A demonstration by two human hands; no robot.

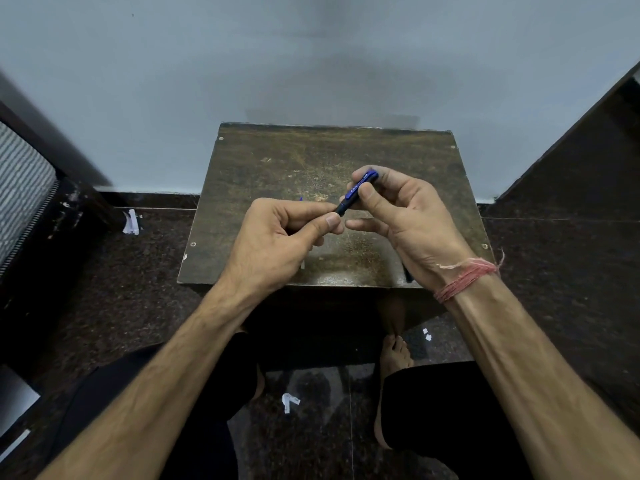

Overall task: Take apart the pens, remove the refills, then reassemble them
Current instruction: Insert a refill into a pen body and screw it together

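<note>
Both hands up over the surface (pixel 263 157). Right hand (pixel 408 216) grip clamped on the blue pen (pixel 356 194), thumb and fingers around the upper barrel by the clip. Left hand (pixel 277 233) grip pinched on its dark lower end. Pen tilted, held clear of the surface. Red thread (pixel 464 277) on my right wrist. Paper scraps (pixel 290 402) on the floor.

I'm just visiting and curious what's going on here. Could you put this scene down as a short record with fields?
setting: small worn table against a pale wall, dark floor
held item: blue pen, raised above the table
left hand: pinches the pen's dark lower end
right hand: grips the pen's blue upper end
wrist: red thread on the right wrist
floor: paper scraps
stage: cannot tell whether unscrewing or reassembling
</note>
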